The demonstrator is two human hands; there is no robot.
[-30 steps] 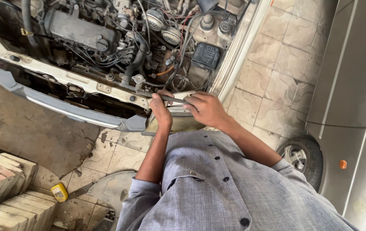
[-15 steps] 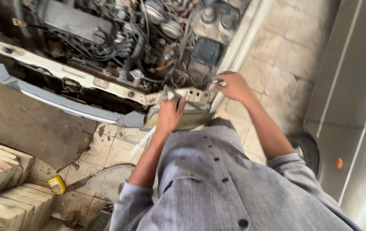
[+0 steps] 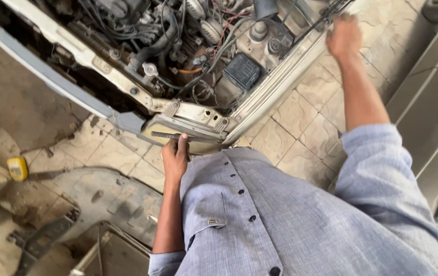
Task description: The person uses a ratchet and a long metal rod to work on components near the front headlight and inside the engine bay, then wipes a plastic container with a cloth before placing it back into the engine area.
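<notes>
The right hand point(image 3: 344, 35) has left the headlight corner point(image 3: 188, 128) and now hovers loosely open, blurred, over the car's fender edge point(image 3: 285, 76), holding nothing visible. The left hand point(image 3: 174, 157) stays curled around a dark metal tool point(image 3: 170, 136) lying against that corner.

The right hand point(image 3: 345, 35), up at one o'clock, is motion-blurred, so whether its fingers hold anything cannot be told. The left hand point(image 3: 174, 159) covers the near end of the dark metal tool point(image 3: 165, 135). The engine bay point(image 3: 188, 46) is cut off by the top edge.
</notes>
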